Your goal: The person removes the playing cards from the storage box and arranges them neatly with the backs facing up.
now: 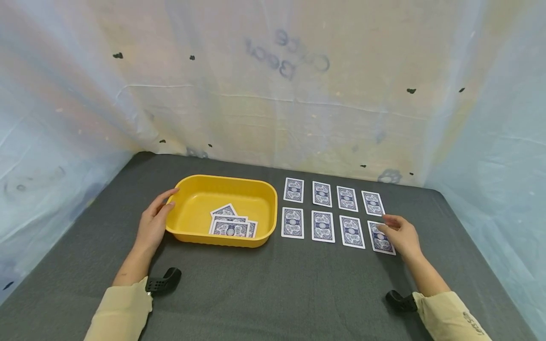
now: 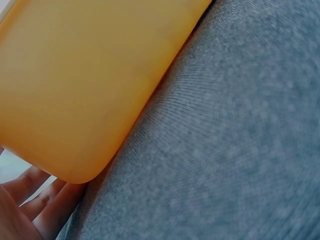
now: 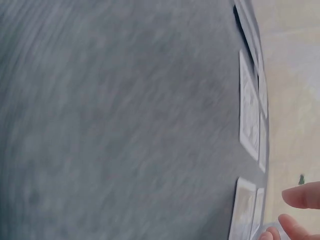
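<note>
Gripping the left end of a yellow, rounded rectangular plastic tray [image 1: 222, 240] with the left hand [image 1: 151, 222], hooking the thumb and forefinger over the rim. In the left wrist view, showing more fingers [image 2: 57, 212] of this hand at the outer corner of the tray. Having inside this tray, close to the front wall, at least four rectangular playing cards with blue-and-white printed backs [image 1: 230, 229], lying back side up and partly overlapping.

To the right of the tray, seeing eight more playing cards with the same backs [image 1: 292, 222], lying separately in two rows of four on a dark grey cloth surface [image 1: 277, 293]. Positioning the right hand [image 1: 403, 237] above the rightmost card of the near row [image 1: 381, 242], covering its upper right part. Leaving thumb and forefinger relaxed and apart, and in the right wrist view displaying a gap between the fingertips [image 3: 300, 196]. Being unable to tell about any touching of this card.

Wearing pale beige sleeves [image 1: 121, 308] and, at each wrist, a curved black plastic device [image 1: 164, 280]. Facing pale, slightly wrinkled sheeting [image 1: 273, 109] with small dark patches and faint blue letters.
</note>
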Available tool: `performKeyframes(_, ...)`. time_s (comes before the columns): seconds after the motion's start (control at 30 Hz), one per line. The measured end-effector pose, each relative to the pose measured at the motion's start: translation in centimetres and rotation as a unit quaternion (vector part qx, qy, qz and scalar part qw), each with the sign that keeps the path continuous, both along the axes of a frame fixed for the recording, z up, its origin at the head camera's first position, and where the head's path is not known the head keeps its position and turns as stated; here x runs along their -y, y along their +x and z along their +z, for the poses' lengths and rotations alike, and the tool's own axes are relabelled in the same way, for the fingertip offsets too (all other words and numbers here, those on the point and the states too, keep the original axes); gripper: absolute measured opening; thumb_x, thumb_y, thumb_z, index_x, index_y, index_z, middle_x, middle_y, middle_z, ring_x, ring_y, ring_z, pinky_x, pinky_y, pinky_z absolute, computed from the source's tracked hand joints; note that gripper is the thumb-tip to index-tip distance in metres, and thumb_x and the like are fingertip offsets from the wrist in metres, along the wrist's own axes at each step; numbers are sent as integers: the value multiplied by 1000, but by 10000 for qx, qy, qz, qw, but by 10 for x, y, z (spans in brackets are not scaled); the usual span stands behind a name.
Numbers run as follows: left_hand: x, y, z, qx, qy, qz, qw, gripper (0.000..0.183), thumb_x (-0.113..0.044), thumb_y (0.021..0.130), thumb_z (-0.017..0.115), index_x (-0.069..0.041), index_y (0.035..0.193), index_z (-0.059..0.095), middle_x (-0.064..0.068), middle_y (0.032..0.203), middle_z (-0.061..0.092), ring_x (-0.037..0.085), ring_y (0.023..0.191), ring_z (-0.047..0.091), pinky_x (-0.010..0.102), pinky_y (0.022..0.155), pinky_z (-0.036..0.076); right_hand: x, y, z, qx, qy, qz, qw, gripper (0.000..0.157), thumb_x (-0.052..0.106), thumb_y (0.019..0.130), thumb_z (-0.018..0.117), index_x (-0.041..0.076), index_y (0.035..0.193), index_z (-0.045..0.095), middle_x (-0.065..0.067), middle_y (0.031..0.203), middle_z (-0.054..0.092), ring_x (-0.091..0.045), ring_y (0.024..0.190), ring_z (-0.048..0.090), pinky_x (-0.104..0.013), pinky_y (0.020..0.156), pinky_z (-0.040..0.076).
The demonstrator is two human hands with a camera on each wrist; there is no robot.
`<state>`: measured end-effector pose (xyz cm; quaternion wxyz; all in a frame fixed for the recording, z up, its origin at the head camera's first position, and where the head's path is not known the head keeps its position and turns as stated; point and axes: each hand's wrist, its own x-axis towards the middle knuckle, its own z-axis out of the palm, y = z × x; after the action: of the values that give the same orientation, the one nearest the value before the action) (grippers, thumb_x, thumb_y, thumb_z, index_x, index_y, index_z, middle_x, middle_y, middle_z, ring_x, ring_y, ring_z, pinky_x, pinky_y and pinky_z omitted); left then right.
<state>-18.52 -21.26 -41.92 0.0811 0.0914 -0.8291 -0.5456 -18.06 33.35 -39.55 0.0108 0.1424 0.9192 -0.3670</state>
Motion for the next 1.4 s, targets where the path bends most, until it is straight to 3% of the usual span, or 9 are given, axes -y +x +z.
performKeyframes(0.13,0,1,1,-4,40,9,10000,45,-35,104,36,-22,146,42,13,136,46,21,105,44,26,82,36,9,0,3,-188,-126,23,9997,50,19,93,58,-7,134,46,-31,128,50,-41,117,50,-35,84,45)
performKeyframes(0.23,0,1,1,8,33,3,10000,45,-35,104,37,-22,146,42,13,135,47,21,104,44,24,82,36,15,0,4,-288,-229,22,9993,49,18,93,59,-6,134,48,-28,125,53,-35,112,54,-19,73,42)
performKeyframes(0.33,0,1,1,27,9,0,10000,45,-35,104,36,-23,146,42,14,134,47,20,104,44,25,82,36,21,0,6,-330,-334,49,9989,49,19,93,59,-5,134,48,-26,125,54,-30,110,54,-13,69,41)
performKeyframes(0.5,0,1,0,-17,24,-31,10000,45,-35,104,36,-22,146,41,14,134,47,21,104,44,25,82,36,30,-2,6,-435,-480,90,9979,47,19,94,58,-5,134,48,-25,124,55,-30,109,55,-13,70,41)
performKeyframes(0.7,0,0,0,-4,29,3,10000,45,-35,104,37,-23,146,42,13,135,47,20,104,45,24,82,37,44,-4,6,-780,-575,67,9953,43,16,91,62,-5,128,54,-20,112,61,-17,94,58,-16,68,42)
performKeyframes(1.0,0,1,0,11,31,-20,10000,45,-36,104,36,-23,147,41,13,137,46,21,106,44,26,84,36,62,-1,12,-739,-570,499,9944,42,15,93,60,-3,130,53,-24,119,59,-14,96,56,-13,71,43)
performKeyframes(1.4,0,0,-1,10,27,58,10000,45,-38,103,36,-25,145,43,11,139,46,19,106,45,22,83,37,82,1,12,-909,-1011,796,9875,38,11,92,61,-3,127,56,-23,115,61,-3,87,53,-17,70,45)
